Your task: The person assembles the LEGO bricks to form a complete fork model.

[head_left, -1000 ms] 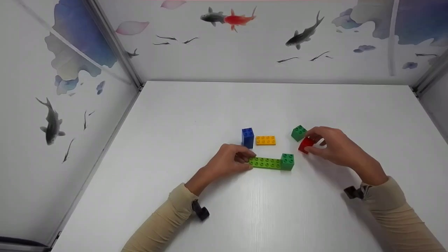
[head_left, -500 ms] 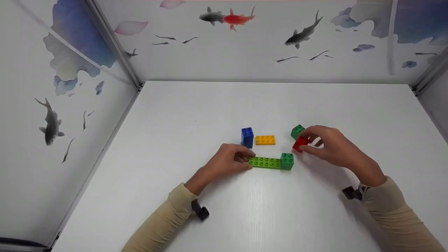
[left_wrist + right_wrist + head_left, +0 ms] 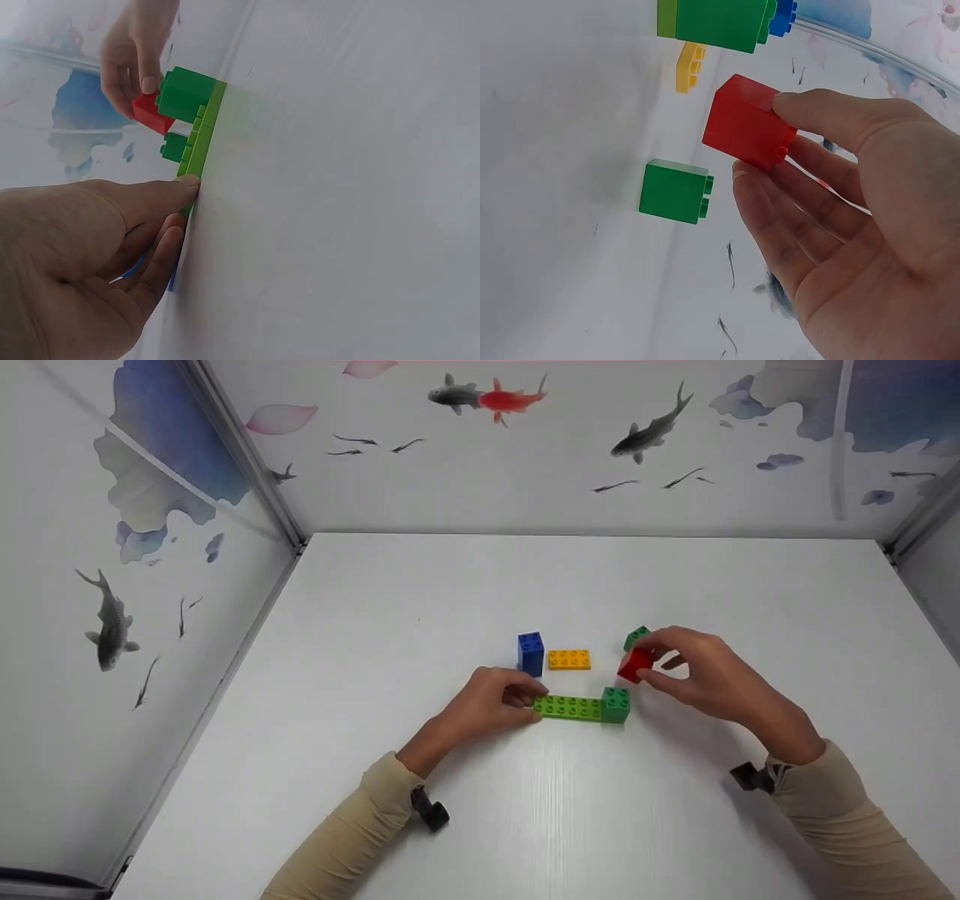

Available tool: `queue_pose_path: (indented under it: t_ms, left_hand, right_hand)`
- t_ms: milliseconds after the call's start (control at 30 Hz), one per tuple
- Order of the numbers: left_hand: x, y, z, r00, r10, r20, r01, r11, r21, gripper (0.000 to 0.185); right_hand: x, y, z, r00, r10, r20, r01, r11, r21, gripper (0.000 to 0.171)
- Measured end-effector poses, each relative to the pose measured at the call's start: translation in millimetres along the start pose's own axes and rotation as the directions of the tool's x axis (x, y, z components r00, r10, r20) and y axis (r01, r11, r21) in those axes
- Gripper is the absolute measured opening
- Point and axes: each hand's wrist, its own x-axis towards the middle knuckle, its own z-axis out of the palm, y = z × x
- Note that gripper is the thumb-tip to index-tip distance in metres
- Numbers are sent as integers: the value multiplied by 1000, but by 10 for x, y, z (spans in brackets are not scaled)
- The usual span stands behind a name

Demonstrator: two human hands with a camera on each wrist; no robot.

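My left hand (image 3: 495,701) pinches the left end of a long lime-green building plate (image 3: 568,707) lying on the table. A green brick (image 3: 616,706) with studs on top is seated on the plate's right end. Between thumb and fingers my right hand (image 3: 705,671) holds a red brick (image 3: 635,665), tilted and lifted off the table, as the right wrist view (image 3: 746,124) shows. Behind it, partly covered in the head view, another green brick (image 3: 673,191) stands alone on the table.
Behind the plate stand a tall blue brick (image 3: 530,654) and a flat yellow brick (image 3: 569,660) side by side. White panels with painted fish (image 3: 514,399) wall in the white table (image 3: 420,577) at the back and left.
My right hand has moved left with the red brick, raising it from beside the loose green brick towards the plate's right end. The left hand keeps its place on the plate.
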Motion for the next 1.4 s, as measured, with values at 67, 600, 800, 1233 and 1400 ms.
queue_pose_path:
  t_ms: [67,600,800,1233,1400]
  left_hand:
    - [2,-1,0,1000,0,0,0,1000,1,31]
    - [14,-10,-3,1000,-25,8,25,1000,-2,31]
    - [16,-10,3,999,-34,6,34,999,-7,31]
    - [8,16,-6,998,-65,18,65,998,-16,32]
    - [9,8,-11,998,-57,21,57,998,-13,32]
  right_hand:
    - [1,-18,5,1000,-14,-16,14,1000,2,37]
    - [19,-166,129,982,-141,-123,149,987,57,50]
    - [22,-222,184,981,-153,-123,163,984,75,52]
    - [35,-259,300,986,-147,-78,155,981,113,49]
    - [42,-268,351,991,-123,-49,129,983,127,47]
